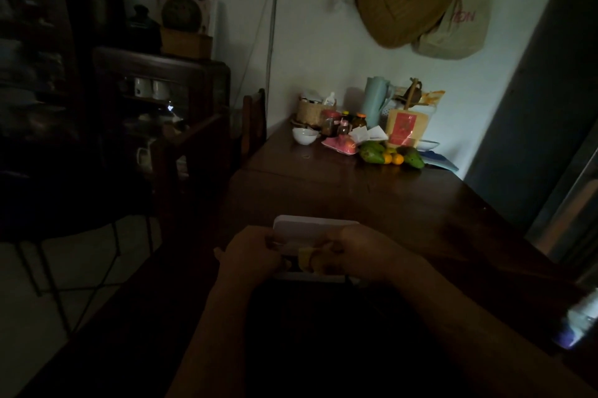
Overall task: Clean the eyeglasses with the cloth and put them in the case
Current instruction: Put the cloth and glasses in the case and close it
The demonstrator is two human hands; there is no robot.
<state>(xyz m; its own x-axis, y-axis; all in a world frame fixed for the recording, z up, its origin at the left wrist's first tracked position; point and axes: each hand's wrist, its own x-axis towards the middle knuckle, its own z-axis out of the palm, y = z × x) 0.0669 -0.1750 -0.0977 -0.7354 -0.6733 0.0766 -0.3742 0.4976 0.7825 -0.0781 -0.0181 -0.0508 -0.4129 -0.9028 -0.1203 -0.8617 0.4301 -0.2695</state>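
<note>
- Hands meet over the table's (356, 197) near edge: left hand (250, 252) with fingers curled inward (on what, the gloom hides), right hand (359, 252) pinching a yellow cloth (307, 260).
- White case (315, 229) lies open on the table, just behind and beneath both hands.
- Eyeglasses cannot be made out; probably between the hands, under the cloth.
- Wiping looks underway; laying them in the case is not yet done.

Bare forearms, both, rising from the bottom edge toward frame centre, dim in low light. Left hand (250, 255) and right hand (360, 250) bare. Wrists too dark to tell any watch or band.
</note>
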